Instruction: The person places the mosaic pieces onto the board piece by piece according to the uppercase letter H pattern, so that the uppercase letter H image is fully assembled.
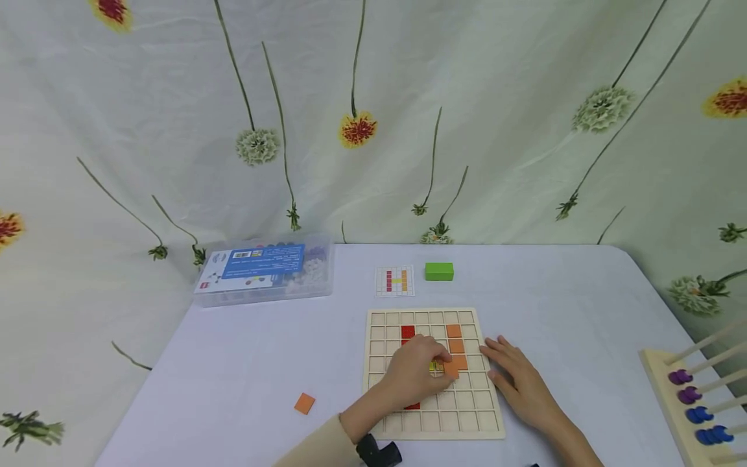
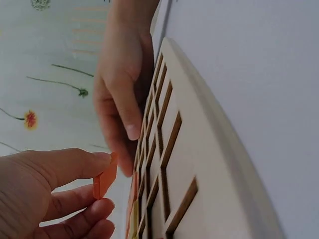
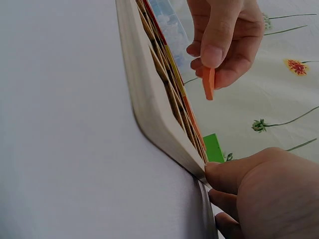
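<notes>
Between thumb and fingers my left hand (image 1: 408, 373) pinches an orange square tile (image 2: 105, 177), held just above the wooden grid board (image 1: 487, 421). On the board, a column of orange tiles (image 1: 456, 346) fills cells at the right, with yellow (image 1: 433, 367) beside it. Red tiles (image 1: 408, 332) stand in a column to the left, partly hidden by the left hand. My right hand (image 1: 522, 383) rests at the board's right edge, its thumb touching the rim in the right wrist view and its fingers loosely extended.
One loose orange tile (image 1: 305, 403) lies left of the board. Behind the board are a small pattern card (image 1: 395, 292) and a green block (image 1: 439, 271). A clear plastic case (image 1: 318, 285) sits at the back left. A bead rack (image 1: 656, 373) stands at the far right.
</notes>
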A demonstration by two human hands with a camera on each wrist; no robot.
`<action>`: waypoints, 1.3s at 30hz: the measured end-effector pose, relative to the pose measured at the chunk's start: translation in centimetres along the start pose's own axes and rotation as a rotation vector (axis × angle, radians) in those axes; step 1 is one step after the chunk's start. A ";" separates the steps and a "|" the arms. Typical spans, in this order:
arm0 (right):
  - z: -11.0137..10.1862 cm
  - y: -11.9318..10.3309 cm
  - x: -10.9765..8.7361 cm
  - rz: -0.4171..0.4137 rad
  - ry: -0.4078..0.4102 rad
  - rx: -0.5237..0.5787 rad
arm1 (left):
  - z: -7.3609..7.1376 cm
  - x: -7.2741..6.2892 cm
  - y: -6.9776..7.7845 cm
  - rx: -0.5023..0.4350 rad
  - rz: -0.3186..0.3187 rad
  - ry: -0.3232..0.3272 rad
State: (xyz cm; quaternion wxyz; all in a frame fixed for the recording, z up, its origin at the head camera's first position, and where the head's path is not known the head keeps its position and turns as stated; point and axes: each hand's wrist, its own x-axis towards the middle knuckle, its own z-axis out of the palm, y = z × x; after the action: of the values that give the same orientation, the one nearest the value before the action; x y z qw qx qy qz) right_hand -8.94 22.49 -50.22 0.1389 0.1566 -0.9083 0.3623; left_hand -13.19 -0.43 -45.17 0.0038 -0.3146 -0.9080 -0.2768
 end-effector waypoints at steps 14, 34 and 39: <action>-0.1 0.0 0.0 -0.020 0.017 -0.025 | 2.7 1.0 1.3 0.108 0.035 -0.022; -0.1 -0.5 0.1 0.042 -0.023 -0.005 | -2.8 -2.8 -0.6 0.086 -0.014 0.027; -0.1 -0.4 0.1 0.017 -0.010 -0.011 | -6.5 -5.9 -3.3 -0.039 -0.109 0.076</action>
State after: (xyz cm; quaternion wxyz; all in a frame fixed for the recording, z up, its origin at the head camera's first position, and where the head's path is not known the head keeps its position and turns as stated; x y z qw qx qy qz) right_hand -8.83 22.25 -49.87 0.1319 0.1498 -0.9122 0.3579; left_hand -11.39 -9.24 -42.34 0.0172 -0.2542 -0.9174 -0.3058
